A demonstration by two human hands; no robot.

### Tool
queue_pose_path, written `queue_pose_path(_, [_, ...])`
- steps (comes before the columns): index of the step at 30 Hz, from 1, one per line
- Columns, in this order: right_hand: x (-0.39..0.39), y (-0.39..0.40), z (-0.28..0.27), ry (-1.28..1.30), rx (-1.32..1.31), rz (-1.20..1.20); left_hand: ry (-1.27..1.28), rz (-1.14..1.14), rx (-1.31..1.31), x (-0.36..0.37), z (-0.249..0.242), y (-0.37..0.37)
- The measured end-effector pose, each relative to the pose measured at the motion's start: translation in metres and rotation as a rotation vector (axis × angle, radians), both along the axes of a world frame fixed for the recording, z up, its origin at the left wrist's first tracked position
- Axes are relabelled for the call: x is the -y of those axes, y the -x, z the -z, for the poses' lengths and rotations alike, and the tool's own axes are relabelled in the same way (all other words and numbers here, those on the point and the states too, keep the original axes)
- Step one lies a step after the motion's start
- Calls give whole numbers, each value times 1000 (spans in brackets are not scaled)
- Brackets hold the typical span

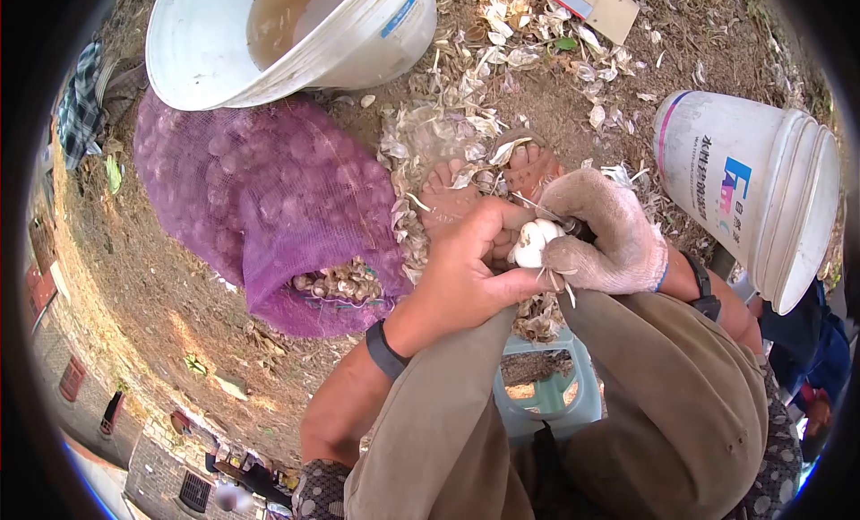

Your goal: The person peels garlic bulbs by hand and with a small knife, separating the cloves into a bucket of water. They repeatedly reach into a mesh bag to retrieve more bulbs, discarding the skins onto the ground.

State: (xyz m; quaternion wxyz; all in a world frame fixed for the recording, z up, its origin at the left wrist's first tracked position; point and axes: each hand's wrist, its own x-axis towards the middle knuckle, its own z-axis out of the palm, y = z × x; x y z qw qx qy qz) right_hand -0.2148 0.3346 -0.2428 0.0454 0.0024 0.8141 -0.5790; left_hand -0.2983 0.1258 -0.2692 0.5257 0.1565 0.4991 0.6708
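My bare left hand [468, 271] is closed around a white garlic bulb [534, 242], its thumb and fingers on the near side. My right hand [611, 232], in a pale, dirty work glove, is closed too, its thumb pressing against the bulb. Between the gloved fingers sits a small knife [571, 225], its thin blade lying across the top of the garlic; most of its handle is hidden. Loose strips of skin hang below the bulb. Both hands are above my knees and bare feet [448, 193], with garlic skins [412, 229] scattered around.
A purple mesh sack [260, 180] full of garlic lies at left, its mouth toward me. Behind it, a tilted white tub [376, 36] holds cloudy water. At right lies a white plastic bucket [730, 175]. Under me shows a pale green stool [573, 412].
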Motion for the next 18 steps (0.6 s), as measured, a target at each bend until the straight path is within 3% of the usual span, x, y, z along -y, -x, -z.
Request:
queue_pose_path(3, [2, 2, 0, -23, -28, 37, -10, 14, -106, 3, 5, 0])
queue_pose_path(18, [15, 10, 2, -35, 144, 177, 100, -30, 43, 5, 2, -2])
